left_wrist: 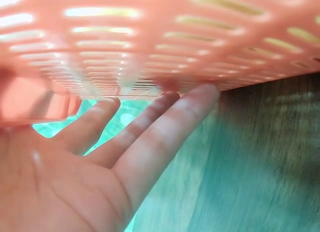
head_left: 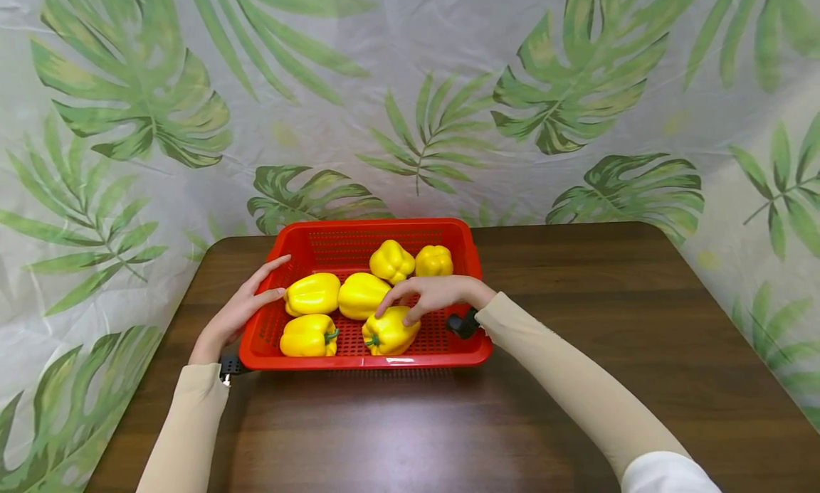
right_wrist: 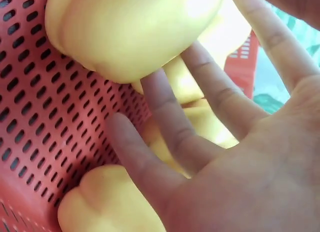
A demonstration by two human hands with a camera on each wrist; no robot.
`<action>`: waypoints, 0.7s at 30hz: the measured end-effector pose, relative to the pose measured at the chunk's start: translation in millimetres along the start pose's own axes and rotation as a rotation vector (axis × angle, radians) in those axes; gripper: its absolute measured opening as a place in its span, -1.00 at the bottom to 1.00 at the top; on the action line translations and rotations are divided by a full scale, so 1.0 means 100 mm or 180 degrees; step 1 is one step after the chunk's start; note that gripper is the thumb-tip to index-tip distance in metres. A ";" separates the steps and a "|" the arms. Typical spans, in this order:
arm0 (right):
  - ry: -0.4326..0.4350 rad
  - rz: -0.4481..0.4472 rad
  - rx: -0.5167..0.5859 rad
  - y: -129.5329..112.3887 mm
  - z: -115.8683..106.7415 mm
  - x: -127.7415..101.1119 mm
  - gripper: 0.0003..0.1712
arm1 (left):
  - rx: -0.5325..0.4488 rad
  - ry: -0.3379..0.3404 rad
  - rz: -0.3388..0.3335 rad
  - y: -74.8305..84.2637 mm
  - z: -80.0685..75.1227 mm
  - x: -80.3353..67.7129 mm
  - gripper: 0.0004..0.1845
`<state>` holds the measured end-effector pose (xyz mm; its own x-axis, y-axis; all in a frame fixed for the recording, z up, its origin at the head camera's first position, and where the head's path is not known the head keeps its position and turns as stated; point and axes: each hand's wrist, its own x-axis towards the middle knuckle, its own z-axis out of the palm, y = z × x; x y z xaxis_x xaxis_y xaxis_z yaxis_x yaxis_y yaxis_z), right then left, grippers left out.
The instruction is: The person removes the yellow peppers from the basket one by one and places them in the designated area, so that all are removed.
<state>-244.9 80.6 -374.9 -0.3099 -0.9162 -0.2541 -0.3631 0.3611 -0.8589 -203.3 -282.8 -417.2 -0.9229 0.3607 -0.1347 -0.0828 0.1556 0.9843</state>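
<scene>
Several yellow bell peppers lie in a red plastic basket (head_left: 364,363) with slotted walls. My right hand (head_left: 438,294) reaches in over the basket's right side and grips the front-right bell pepper (head_left: 389,334), thumb and fingers about it. In the right wrist view that bell pepper (right_wrist: 130,31) is close up, with fingertips (right_wrist: 156,81) against its underside. My left hand (head_left: 246,304) holds the basket's left side. Its thumb reaches over the rim, near the left bell pepper (head_left: 312,294). In the left wrist view, other fingers (left_wrist: 165,137) lie along the outer slotted wall (left_wrist: 100,56).
Two bell peppers, one (head_left: 392,261) beside another (head_left: 434,261), lie at the back right of the basket. Another bell pepper (head_left: 309,336) lies front left, and one (head_left: 362,296) lies mid-basket. The dark wooden table (head_left: 608,322) meets a leaf-patterned cloth (head_left: 448,158) behind.
</scene>
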 end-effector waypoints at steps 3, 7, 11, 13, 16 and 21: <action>-0.0049 0.0099 0.0005 0.01 0.02 0.02 -0.45 | -0.0035 0.0011 0.0033 0.00 0.01 0.00 -0.34; -0.0095 0.0182 -0.0013 0.03 0.05 0.06 -0.40 | -0.0051 0.0039 0.0079 0.00 0.02 0.00 -0.35; -0.0117 0.0251 -0.0012 0.03 0.08 0.09 -0.36 | -0.0036 0.0074 0.0084 0.01 0.04 0.00 -0.34; -0.0149 0.0261 0.0000 0.03 0.10 0.10 -0.34 | -0.0030 0.0091 0.0069 0.01 0.05 -0.01 -0.34; -0.0221 0.0210 0.0010 0.04 0.11 0.11 -0.29 | -0.0038 0.0104 0.0052 0.01 0.05 -0.02 -0.33; -0.0284 0.0140 0.0017 0.07 0.12 0.12 -0.24 | -0.0067 0.0101 0.0059 0.01 0.05 -0.03 -0.33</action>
<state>-241.2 69.9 -389.4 -0.2458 -0.9114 -0.3300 -0.3462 0.4006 -0.8484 -199.0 -279.5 -416.8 -0.9358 0.3340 -0.1131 -0.0733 0.1296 0.9889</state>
